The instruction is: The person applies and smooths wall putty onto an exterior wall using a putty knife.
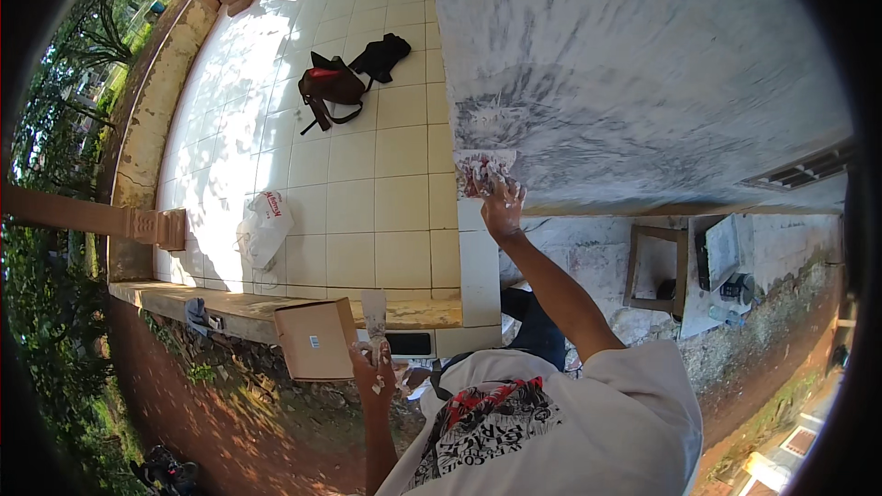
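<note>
My right hand point(503, 208), smeared with white putty, is closed around a flat, putty-covered scraper point(478, 165) with reddish patches. It meets the edge of the white-and-grey streaked wall point(588, 119). Lower down, my left hand point(372, 369) grips a putty knife point(374, 309), its pale blade pointing up and away from me. White putty clings to those fingers too. Just left of that hand stands a brown cardboard box point(314, 342). A dark, flat rectangular object point(410, 344) lies right of the putty knife.
On the tiled floor point(400, 202) lie a dark bag point(333, 87), a black cloth point(382, 57) and a white plastic bag point(266, 231). A tiled ledge ends above red soil point(184, 386). At right stands a wooden frame point(680, 266); a pillar point(92, 217) rises at left.
</note>
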### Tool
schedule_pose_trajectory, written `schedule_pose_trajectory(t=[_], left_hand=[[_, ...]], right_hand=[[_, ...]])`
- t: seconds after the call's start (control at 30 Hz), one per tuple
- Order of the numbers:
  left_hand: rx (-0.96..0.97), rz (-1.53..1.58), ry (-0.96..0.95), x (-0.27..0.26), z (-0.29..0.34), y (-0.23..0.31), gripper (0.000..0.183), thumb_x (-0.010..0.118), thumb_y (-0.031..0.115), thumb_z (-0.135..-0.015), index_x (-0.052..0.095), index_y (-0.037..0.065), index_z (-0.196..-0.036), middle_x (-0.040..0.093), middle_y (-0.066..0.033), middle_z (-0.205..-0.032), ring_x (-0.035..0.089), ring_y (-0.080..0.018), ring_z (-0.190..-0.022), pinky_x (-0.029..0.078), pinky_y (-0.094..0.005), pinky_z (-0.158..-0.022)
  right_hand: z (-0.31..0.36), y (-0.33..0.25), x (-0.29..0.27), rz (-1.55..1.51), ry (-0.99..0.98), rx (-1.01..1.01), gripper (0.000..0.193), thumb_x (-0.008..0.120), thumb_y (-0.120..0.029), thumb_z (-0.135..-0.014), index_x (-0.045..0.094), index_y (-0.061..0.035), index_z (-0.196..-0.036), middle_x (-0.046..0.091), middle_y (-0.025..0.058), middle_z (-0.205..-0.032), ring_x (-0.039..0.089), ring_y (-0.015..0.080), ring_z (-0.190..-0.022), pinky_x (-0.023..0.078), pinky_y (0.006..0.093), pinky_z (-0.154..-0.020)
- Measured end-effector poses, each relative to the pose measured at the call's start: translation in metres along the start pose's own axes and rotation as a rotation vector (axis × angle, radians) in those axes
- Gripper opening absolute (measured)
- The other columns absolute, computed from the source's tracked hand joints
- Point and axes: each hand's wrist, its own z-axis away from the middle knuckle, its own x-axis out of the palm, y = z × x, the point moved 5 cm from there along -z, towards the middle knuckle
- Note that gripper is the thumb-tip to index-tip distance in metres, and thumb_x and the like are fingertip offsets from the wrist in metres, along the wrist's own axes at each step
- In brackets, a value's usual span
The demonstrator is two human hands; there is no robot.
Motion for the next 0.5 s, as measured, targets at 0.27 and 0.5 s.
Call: schedule_pose_trajectory(t=[0.27, 0.5], left_hand=[[0.046, -0.056, 0.049, 0.003, -0.004, -0.027, 0.051, 0.063, 0.027, -0.095, 0.039, -0.007, -0.124, 0.06, -0.0179, -0.096, 0.059, -0.0242, -0.083, 0.05, -0.0376, -0.074], [0.136, -0.05, 0.009, 0.014, -0.016, -0.037, 0.077, 0.064, 0.028, -0.093, 0.025, -0.019, -0.14, 0.047, -0.0399, -0.133, 0.055, -0.0413, -0.122, 0.045, -0.0427, -0.101]], right_hand=[[-0.081, -0.056, -0.169, -0.203, 0.324, -0.037, 0.057, 0.061, 0.002, -0.067, 0.072, -0.0259, -0.115, 0.057, 0.0041, -0.129, 0.049, 0.0327, -0.115, 0.036, 0.0495, -0.095], [-0.037, -0.016, -0.017, -0.064, -0.015, -0.03, 0.067, 0.066, -0.002, -0.068, 0.064, -0.0316, -0.128, 0.054, 0.0019, -0.133, 0.048, 0.0314, -0.12, 0.037, 0.0538, -0.094]])
